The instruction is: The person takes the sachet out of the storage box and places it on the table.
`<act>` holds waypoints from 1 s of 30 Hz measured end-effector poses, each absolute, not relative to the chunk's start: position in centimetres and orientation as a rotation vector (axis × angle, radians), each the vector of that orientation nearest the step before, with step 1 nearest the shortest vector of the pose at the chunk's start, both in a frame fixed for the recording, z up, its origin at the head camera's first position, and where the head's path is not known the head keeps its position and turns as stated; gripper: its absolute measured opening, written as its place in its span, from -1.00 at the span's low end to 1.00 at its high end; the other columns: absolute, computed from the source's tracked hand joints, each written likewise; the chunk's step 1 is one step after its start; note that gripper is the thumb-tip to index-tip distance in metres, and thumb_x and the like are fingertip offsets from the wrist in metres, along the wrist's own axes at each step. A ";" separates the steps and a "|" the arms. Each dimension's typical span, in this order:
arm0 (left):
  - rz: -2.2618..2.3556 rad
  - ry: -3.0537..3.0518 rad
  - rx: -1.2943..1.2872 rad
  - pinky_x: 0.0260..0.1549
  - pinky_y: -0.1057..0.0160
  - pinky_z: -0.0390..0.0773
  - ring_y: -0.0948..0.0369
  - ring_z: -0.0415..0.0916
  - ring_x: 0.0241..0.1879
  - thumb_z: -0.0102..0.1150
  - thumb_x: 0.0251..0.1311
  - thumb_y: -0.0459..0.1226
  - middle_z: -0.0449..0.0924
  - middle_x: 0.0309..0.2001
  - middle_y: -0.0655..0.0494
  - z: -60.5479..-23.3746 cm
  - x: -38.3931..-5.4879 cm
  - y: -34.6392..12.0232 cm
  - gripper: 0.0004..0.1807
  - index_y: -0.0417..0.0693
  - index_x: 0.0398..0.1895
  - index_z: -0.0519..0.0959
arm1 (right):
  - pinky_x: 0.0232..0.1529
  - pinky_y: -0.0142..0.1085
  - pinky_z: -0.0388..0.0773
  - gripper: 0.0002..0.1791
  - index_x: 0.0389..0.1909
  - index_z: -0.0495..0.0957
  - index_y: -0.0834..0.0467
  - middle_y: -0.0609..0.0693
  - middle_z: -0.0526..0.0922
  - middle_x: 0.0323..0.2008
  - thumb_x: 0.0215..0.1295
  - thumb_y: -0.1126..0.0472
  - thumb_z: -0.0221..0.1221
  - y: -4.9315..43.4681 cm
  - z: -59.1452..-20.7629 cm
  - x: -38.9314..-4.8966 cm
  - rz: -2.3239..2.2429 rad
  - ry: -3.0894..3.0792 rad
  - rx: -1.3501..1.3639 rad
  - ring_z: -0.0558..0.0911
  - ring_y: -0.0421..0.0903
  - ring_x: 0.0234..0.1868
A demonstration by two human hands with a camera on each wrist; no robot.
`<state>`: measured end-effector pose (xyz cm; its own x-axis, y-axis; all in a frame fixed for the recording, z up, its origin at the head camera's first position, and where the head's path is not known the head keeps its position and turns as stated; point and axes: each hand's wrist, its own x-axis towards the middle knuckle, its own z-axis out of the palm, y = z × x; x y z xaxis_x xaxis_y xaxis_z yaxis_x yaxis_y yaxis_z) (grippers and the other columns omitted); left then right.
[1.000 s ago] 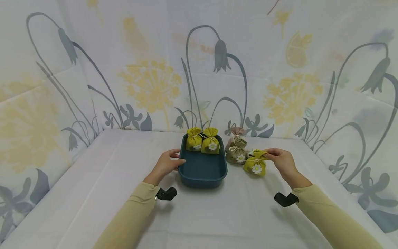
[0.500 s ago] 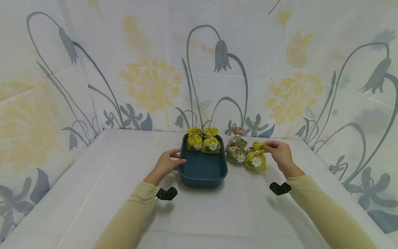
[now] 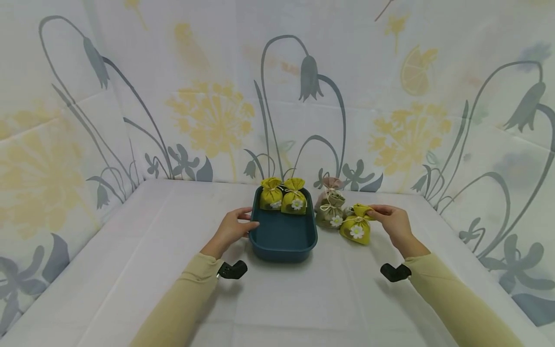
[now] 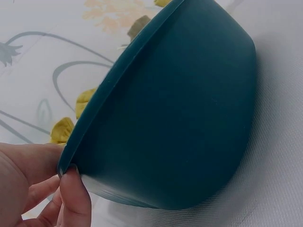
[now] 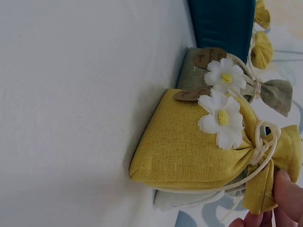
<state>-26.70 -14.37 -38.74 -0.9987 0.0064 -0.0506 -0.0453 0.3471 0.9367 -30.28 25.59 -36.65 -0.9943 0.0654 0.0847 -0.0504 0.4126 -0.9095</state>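
Held pouch [image 3: 355,230] lower in view, neck [image 3: 361,210] up-right

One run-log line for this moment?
left hand: holds blue tray; right hand: pinches yellow pouch; in tray: two yellow pouches; beside held pouch: grey-green pouch

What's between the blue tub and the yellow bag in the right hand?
A greenish bag with a white flower, a pinkish bag behind it: see the head view.

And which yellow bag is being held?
The yellow bag outside the blue tray: the right hand pinches its top. The other two yellow bags sit inside the tray, with no hand on them.
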 end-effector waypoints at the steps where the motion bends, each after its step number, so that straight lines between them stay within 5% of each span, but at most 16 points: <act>1: 1.769 2.541 -0.038 -0.36 0.23 0.61 0.05 0.59 -0.28 0.25 0.14 -0.32 0.41 0.07 -0.22 -38.8 -26.7 -14.4 -0.37 -0.15 0.30 0.32 | 0.13 -0.02 0.34 -0.49 0.09 0.44 0.45 -0.24 0.62 -0.36 0.26 0.15 0.20 25.7 -36.7 -30.2 1.646 -2.552 -0.019 0.50 -0.44 -0.35; 17: 1.769 2.537 -0.038 -0.35 0.23 0.61 0.08 0.60 -0.28 0.25 0.15 -0.32 0.40 0.08 -0.23 -39.2 -26.7 -14.2 -0.37 -0.16 0.31 0.31 | 0.19 -0.03 0.28 -0.38 0.16 0.39 0.42 -0.24 0.58 -0.22 0.23 0.07 0.23 26.6 -36.5 -28.1 1.679 -2.530 -0.114 0.46 -0.45 -0.28; 30: 1.763 2.545 -0.035 -0.35 0.23 0.61 0.05 0.59 -0.26 0.25 0.15 -0.31 0.40 0.08 -0.23 -38.7 -26.7 -14.3 -0.37 -0.16 0.31 0.31 | 0.20 -0.06 0.26 -0.40 0.14 0.40 0.44 -0.36 0.58 -0.30 0.20 0.11 0.25 25.9 -36.2 -26.9 1.813 -2.472 -0.057 0.49 -0.46 -0.24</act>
